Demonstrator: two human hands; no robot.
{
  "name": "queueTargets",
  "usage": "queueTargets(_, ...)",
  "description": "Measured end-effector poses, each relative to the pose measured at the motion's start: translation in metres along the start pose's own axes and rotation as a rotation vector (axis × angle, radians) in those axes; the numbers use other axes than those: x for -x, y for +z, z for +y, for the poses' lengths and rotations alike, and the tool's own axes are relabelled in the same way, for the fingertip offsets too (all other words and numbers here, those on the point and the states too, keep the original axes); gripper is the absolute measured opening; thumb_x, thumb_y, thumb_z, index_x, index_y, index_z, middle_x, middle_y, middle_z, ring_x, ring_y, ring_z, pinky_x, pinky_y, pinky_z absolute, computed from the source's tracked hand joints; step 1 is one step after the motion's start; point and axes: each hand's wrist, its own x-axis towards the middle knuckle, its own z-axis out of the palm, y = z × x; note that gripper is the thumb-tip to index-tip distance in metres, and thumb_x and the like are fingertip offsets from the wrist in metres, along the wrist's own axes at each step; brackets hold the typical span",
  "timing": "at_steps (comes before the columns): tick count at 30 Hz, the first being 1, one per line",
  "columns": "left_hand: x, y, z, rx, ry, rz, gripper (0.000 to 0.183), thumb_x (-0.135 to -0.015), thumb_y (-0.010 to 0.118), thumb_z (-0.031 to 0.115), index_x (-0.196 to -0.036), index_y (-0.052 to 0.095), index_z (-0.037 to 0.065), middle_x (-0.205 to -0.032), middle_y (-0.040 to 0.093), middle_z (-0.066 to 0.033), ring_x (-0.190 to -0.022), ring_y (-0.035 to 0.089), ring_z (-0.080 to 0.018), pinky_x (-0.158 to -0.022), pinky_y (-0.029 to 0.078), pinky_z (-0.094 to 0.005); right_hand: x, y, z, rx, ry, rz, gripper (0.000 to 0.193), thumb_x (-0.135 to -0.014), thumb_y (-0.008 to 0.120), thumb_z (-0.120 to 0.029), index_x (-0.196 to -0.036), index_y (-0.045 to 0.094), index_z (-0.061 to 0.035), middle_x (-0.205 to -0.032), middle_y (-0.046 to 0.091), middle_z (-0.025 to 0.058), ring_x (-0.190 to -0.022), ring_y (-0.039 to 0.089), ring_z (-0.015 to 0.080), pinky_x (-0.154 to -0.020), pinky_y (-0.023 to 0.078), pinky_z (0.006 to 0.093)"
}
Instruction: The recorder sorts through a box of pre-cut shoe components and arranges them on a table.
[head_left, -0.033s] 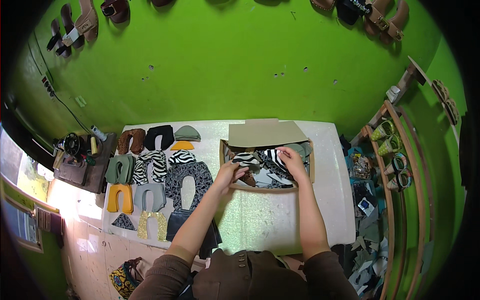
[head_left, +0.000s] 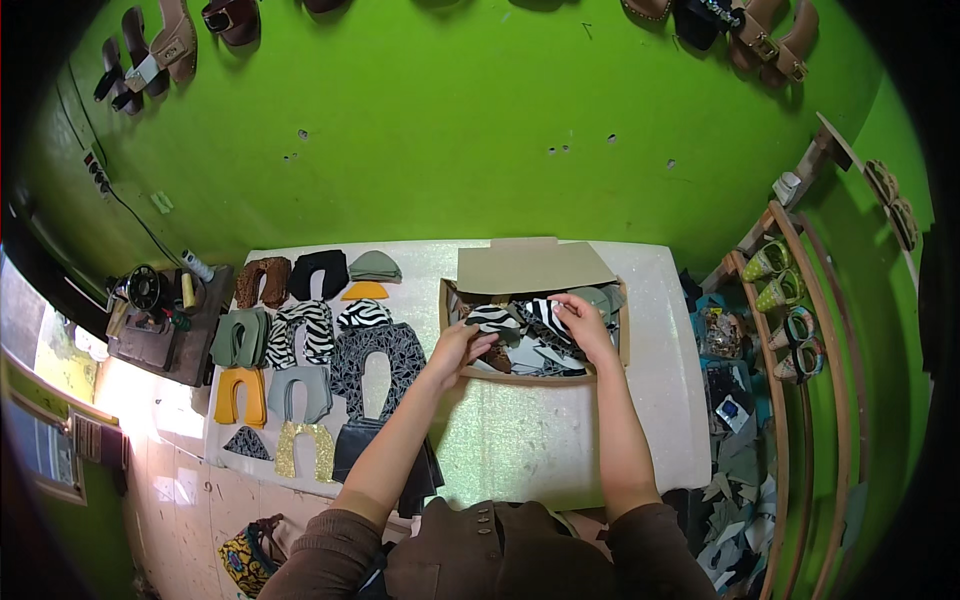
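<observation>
Both hands are inside an open cardboard box (head_left: 622,350) filled with cut pieces in mixed colours. My left hand (head_left: 459,350) is closed on the edge of a zebra-print piece (head_left: 492,318) at the box's left side. At the right, my right hand (head_left: 584,322) pinches another zebra-print piece (head_left: 543,314) between thumb and fingers. Beneath them lie pale grey pieces (head_left: 535,357) and a small brown one (head_left: 498,358). The fingers partly cover both zebra pieces.
Sorted stacks stand left on the pale table (head_left: 520,440): zebra U-shapes (head_left: 300,335), mustard ones (head_left: 240,397), a large dark patterned one (head_left: 345,350). A sewing machine (head_left: 145,290) sits far left. At right are a wooden rack (head_left: 795,400) with sandals and heaped scraps (head_left: 735,520).
</observation>
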Motion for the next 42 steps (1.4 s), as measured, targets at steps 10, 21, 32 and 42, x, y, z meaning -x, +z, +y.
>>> queueTargets(10,0.014,0.021,-0.001,-0.003,-0.06,-0.207,0.045,-0.098,0.031,0.035,-0.123,0.04,-0.001,-0.119,0.052,-0.0143,-0.107,0.056,-0.0227,-0.091,0.046,-0.0304,0.006,0.033,-0.008,0.29,-0.296,-0.178,0.017,-0.087,0.056,-0.014,-0.099,0.062,-0.0032,-0.092,0.06,0.008,-0.088,0.055,0.0169,-0.079,0.042,0.0279)
queueTargets(21,0.026,0.02,-0.012,0.029,-0.052,-0.196,0.044,-0.098,0.033,0.034,-0.123,0.04,-0.001,-0.115,0.052,-0.0139,-0.104,0.057,-0.0235,-0.089,0.049,-0.0287,0.027,0.058,0.003,0.365,-0.388,-0.047,0.015,-0.084,0.058,-0.011,-0.097,0.062,-0.005,-0.092,0.055,0.0077,-0.088,0.053,0.0201,-0.08,0.041,0.0292)
queueTargets(32,0.047,0.006,-0.029,0.083,0.031,-0.201,0.035,-0.096,0.042,0.018,-0.125,0.039,-0.001,-0.114,0.052,-0.0115,-0.103,0.057,-0.02,-0.088,0.049,-0.0271,0.053,0.084,0.003,0.445,-0.497,-0.004,0.023,-0.078,0.061,-0.011,-0.101,0.061,-0.0088,-0.095,0.055,0.0088,-0.096,0.048,0.0282,-0.086,0.038,0.0352)
queueTargets(42,0.08,-0.053,-0.023,0.045,-0.027,0.013,0.032,-0.095,0.044,0.016,-0.12,0.044,-0.003,-0.107,0.057,-0.0132,-0.094,0.061,-0.0177,-0.077,0.052,-0.0234,0.076,0.129,0.003,0.632,-0.383,-0.308,0.062,-0.076,0.068,-0.02,-0.13,0.04,-0.007,-0.116,0.046,0.015,-0.105,0.05,0.0314,-0.087,0.042,0.0355)
